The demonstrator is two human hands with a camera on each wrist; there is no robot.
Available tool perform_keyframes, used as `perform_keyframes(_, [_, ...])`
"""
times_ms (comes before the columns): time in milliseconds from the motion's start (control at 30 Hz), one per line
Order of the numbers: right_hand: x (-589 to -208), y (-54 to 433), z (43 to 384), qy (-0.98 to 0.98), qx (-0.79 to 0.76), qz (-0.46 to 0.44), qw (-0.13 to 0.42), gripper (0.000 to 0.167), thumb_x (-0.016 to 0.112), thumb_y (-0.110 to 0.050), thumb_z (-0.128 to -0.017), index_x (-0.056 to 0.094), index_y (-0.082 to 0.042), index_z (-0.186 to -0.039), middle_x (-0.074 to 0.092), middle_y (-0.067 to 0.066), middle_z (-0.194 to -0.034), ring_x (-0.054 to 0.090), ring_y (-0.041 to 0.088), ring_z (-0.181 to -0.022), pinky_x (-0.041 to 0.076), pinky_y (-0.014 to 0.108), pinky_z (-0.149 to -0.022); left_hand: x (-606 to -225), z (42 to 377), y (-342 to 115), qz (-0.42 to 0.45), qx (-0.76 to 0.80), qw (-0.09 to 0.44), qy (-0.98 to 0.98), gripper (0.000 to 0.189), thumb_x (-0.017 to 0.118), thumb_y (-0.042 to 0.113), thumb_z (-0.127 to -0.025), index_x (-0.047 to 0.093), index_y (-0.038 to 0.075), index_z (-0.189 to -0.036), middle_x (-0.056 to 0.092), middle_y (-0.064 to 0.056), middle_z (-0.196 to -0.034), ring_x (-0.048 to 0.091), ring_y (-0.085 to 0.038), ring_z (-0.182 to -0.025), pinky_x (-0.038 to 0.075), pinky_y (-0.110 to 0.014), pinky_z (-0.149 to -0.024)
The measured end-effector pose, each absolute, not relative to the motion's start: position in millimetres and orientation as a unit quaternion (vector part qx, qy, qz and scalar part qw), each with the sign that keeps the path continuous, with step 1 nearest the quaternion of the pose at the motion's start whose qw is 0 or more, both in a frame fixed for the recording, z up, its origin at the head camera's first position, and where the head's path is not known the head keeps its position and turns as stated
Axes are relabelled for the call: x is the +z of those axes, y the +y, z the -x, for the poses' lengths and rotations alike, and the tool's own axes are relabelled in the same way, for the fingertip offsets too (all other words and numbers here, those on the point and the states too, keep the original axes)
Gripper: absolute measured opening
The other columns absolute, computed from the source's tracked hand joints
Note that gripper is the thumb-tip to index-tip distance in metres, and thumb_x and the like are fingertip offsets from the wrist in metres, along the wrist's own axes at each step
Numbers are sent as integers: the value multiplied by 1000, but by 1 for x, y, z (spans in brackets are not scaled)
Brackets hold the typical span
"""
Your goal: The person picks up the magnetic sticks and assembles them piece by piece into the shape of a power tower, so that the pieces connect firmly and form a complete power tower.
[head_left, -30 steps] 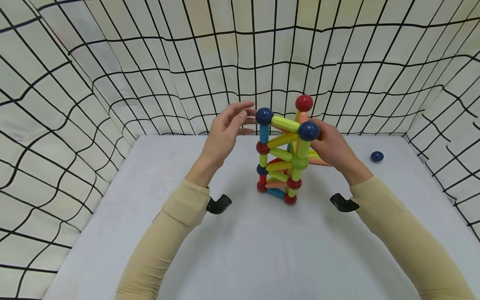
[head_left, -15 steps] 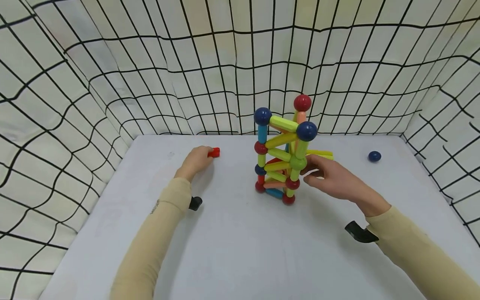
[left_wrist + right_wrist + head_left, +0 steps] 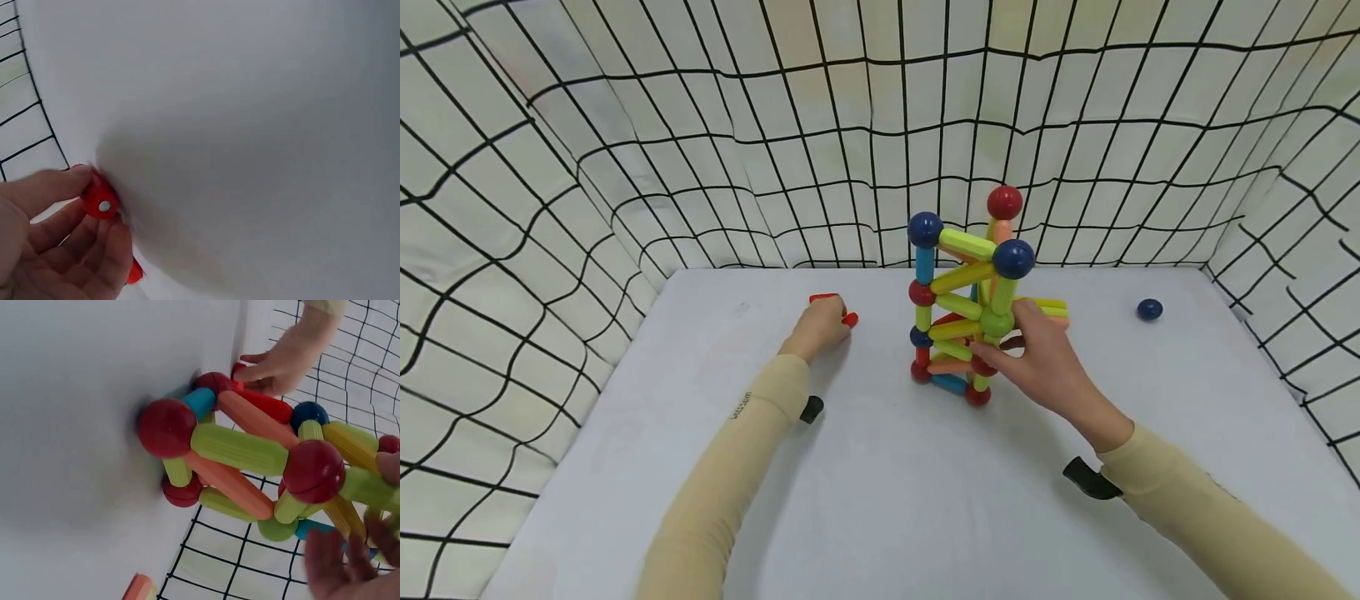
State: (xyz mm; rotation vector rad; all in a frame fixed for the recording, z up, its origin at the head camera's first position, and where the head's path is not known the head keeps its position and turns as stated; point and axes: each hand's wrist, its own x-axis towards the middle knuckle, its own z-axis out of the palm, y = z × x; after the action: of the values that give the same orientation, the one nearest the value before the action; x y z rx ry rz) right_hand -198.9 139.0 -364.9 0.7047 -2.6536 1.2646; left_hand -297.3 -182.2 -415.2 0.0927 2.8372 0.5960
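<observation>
In the head view my left hand (image 3: 820,327) is low over the table's left part, with red sticks showing on either side of it. Thumb and fingers pinch a red magnetic stick (image 3: 100,199), its silver end dot facing the left wrist camera; a second red piece (image 3: 135,272) pokes out below the fingers. A tall tower of magnetic sticks and balls (image 3: 964,282) stands upright right of centre. My right hand (image 3: 1037,358) is around its near right column, thumb in front and fingers behind, near a green ball (image 3: 997,322). Some fingers are blurred in the right wrist view.
Behind the tower lie several loose yellow-green and orange sticks (image 3: 1051,308). A dark blue ball (image 3: 1149,309) sits at the table's right. Black netting over white sheeting (image 3: 850,150) closes in the back and sides of the white table (image 3: 880,492).
My left hand left the tower's top for the red sticks, then slid slightly right with one. My right hand dropped from behind the tower's upper part, then closed in around its right column.
</observation>
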Motion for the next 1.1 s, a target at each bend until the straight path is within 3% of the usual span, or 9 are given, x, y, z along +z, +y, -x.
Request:
perform_keyframes(167, [-373,133,199,-870,444,-210,33,60,76,-15,-86,43,-5,-135,52,12,-126,56,28,-112,54,50,-86,-405,299,-170,18,381,123,916,38,57,12,-94,53,-5,-128,63,-17,-110,64,-26,-87,52,-26,-72])
perform_keyframes(300, [-382,128,198,-857,462,-228,-10,51,72,-16,-90,46,-11,-133,61,8,-120,61,22,-99,56,43,-80,-382,298,-155,35,552,94,828,45,57,13,-96,48,-3,-137,58,-18,-118,63,-30,-102,56,-29,-81])
perform_keyframes(467, [-387,128,200,-846,475,-243,-11,48,70,-13,-92,46,-13,-133,63,8,-119,61,20,-93,56,37,-72,-343,293,-139,-3,674,88,733,50,57,17,-100,41,1,-144,54,-15,-127,60,-26,-109,54,-33,-89])
perform_keyframes(633, [-387,136,210,-838,469,-278,-26,50,67,-6,-92,44,-12,-136,63,9,-119,59,20,-91,55,34,-72,-306,284,-127,-64,729,100,675,48,59,18,-99,43,1,-142,54,-15,-128,60,-28,-110,53,-34,-92])
perform_keyframes(833, [-386,148,226,-823,456,-332,-61,45,65,-2,-89,44,-6,-129,59,11,-109,54,22,-86,51,32,-70,-273,270,-114,-113,734,134,656,43,60,18,-98,48,0,-136,59,-18,-121,63,-25,-100,52,-34,-93])
perform_keyframes(1100, [-386,152,233,-821,456,-334,-80,49,65,-3,-89,43,-8,-133,58,7,-119,57,21,-96,54,38,-82,-251,260,-101,-122,692,154,695,36,61,24,-98,58,0,-125,64,-17,-112,66,-21,-91,51,-32,-94])
